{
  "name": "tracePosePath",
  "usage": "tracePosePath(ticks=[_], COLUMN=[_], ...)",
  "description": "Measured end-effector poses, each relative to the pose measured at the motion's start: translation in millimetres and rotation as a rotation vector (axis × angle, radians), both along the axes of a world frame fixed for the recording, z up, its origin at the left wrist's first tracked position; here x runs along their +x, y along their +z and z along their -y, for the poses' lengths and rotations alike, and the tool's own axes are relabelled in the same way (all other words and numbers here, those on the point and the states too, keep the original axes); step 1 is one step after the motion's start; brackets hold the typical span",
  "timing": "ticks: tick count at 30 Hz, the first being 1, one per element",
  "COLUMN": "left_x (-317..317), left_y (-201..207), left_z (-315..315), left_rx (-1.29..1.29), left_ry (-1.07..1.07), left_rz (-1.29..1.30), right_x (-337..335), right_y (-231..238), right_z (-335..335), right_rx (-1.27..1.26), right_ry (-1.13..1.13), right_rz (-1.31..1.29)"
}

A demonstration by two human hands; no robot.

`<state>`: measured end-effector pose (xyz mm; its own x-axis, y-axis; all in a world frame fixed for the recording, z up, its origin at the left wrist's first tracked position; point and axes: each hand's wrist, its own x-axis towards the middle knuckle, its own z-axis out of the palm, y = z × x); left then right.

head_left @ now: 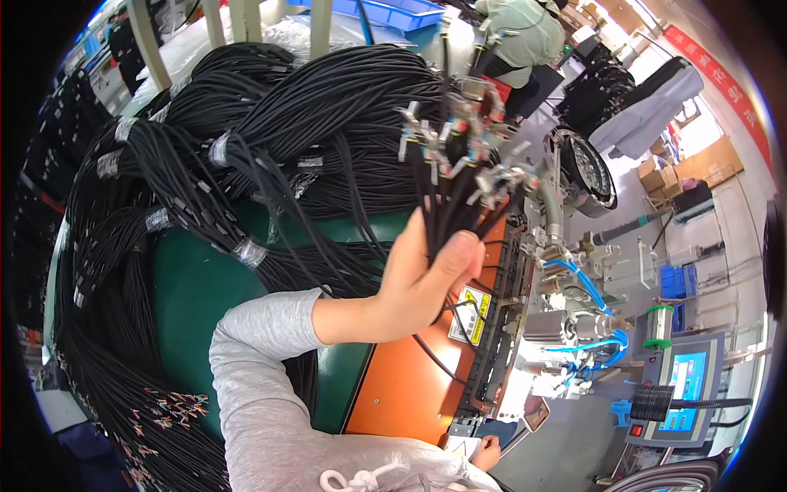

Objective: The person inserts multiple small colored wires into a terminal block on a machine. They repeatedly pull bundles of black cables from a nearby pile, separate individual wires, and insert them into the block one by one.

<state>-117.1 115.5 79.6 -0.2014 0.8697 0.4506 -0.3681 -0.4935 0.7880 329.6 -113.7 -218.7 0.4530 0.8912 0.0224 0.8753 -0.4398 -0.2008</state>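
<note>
My left hand (426,279), on a grey-sleeved arm, is raised over the bench and shut on a bunch of black cables (451,209). The cables fan upward from my fist, and their ends (463,143) carry small metal and coloured terminals. My right hand (489,453) shows only partly at the bottom edge. Its fingers are curled at the lower end of the orange machine plate (410,385), next to a dark blue flat object (504,430). Whether it holds anything is hidden.
Heaps of taped black cable bundles (246,156) cover the green table (188,295). To the right stand a machine with blue air hoses (586,283), a black fixture rail (500,328) and a touchscreen panel (684,385). Another person (516,33) works beyond, near cardboard boxes (697,168).
</note>
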Motion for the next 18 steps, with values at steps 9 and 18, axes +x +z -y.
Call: tracePosePath(ticks=[9,18], left_x=[20.3,12.8], left_y=[53.9,33.5], left_z=[-76.1,-106.2], left_rx=[0.357,0.251], left_ry=[0.375,0.587], left_rz=[-0.089,-1.446], right_x=[-6.7,-24.2], right_y=[8.3,43.2], right_z=[-3.5,-24.3], right_rx=[0.066,0.573], right_ry=[-0.047,0.016], right_rz=[0.016,-0.310])
